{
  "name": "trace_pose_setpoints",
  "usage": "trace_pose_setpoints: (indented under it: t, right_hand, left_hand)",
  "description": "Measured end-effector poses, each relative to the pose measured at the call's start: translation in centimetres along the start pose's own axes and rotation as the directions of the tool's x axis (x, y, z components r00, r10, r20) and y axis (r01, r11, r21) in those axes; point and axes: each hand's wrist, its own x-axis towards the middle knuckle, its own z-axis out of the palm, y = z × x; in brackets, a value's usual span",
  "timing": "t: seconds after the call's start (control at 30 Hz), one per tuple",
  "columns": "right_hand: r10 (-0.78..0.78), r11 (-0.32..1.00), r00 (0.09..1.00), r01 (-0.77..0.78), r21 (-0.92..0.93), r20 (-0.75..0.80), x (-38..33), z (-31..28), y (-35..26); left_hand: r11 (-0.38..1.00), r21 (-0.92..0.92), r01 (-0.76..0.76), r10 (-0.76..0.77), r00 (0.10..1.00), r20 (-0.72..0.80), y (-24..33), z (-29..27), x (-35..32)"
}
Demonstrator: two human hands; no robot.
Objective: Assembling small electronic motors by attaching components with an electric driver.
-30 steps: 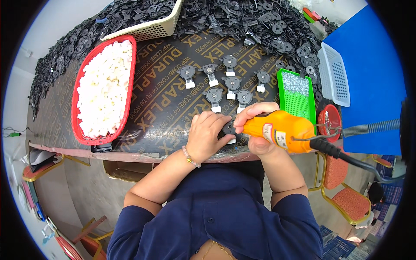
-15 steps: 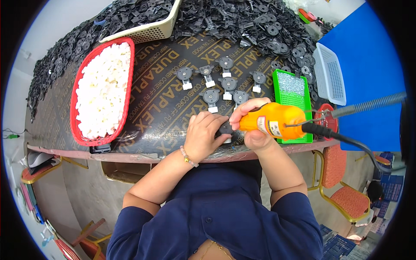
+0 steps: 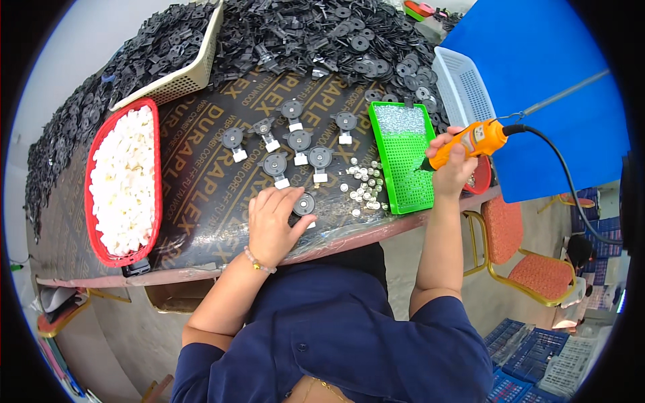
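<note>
My left hand (image 3: 272, 221) lies on the table near the front edge, its fingers and thumb around a black round plastic part (image 3: 304, 203) with a bit of white showing below it. My right hand (image 3: 454, 168) grips a yellow electric screwdriver (image 3: 478, 140), whose tip points down-left over a green perforated tray (image 3: 403, 201). Small silver screws (image 3: 400, 121) fill the tray's far end. Several assembled black discs with white blocks (image 3: 299, 140) stand in loose rows beyond my left hand. Small shiny metal pieces (image 3: 368, 188) are scattered left of the tray.
A red basket (image 3: 158, 181) of white plastic pieces stands at left. Black parts (image 3: 302, 33) are heaped along the back, beside a cream basket (image 3: 195, 77). A white basket (image 3: 463, 80) and a red container (image 3: 482, 178) are at right. The screwdriver hangs from a spring and cable (image 3: 561, 158).
My right hand has carried the screwdriver right, away from the black part to the green tray. The spring has stretched thinner. My left hand stays at the part, and the view has shifted.
</note>
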Motion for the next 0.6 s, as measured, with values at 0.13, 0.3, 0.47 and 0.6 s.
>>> trace_pose_setpoints:
  t: [0.13,0.3,0.47,0.6]
  right_hand:
    - [-0.007,1.000,0.999,0.008,0.026,-0.052,-0.6,-0.2,0.9]
    - [0.005,0.999,0.998,-0.002,0.038,-0.070,-0.5,-0.3,0.9]
    - [0.001,0.999,0.998,0.001,0.039,-0.066,-0.4,-0.2,0.5]
    - [-0.033,0.992,0.997,0.040,0.119,-0.065,-0.8,1.1,-2.8]
  left_hand:
    - [1.000,0.004,0.009,-0.009,1.000,0.012,0.0,0.0,0.0]
    - [1.000,0.002,0.002,-0.002,1.000,0.001,0.0,0.1,0.0]
    - [1.000,-0.001,0.025,-0.025,1.000,0.019,0.2,-0.2,0.0]
    - [1.000,-0.015,0.024,-0.024,0.999,0.024,0.1,0.0,0.0]
